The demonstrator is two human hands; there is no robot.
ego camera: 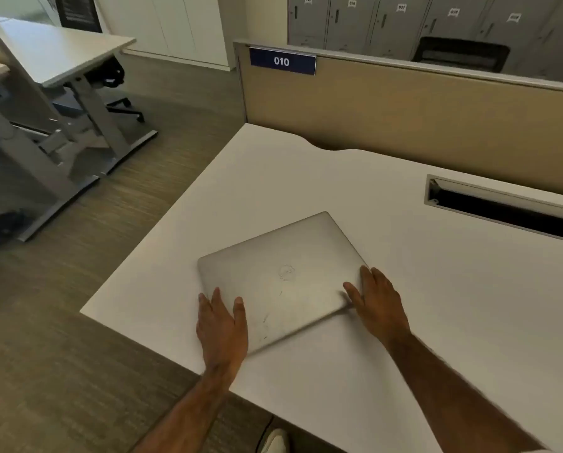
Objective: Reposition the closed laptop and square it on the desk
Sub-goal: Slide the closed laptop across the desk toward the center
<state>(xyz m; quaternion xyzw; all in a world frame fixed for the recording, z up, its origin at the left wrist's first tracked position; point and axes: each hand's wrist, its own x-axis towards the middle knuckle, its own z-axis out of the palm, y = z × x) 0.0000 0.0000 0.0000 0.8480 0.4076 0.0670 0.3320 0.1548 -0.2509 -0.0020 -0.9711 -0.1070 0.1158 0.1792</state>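
Note:
A closed silver laptop (283,273) lies flat on the white desk (453,305), near the desk's left front corner and turned at an angle to the desk's edges. My left hand (223,325) grips the laptop's near left corner, thumb on the lid and fingers along the side edge. My right hand (376,300) holds the near right corner, fingers spread over the lid's edge. Both forearms reach in from the bottom of the view.
A beige divider panel (404,116) with a "010" label (281,61) stands along the desk's back edge. A cable slot (502,209) opens in the desk at the right. Another desk (61,47) and a chair base stand to the left across the floor. Grey lockers line the back wall.

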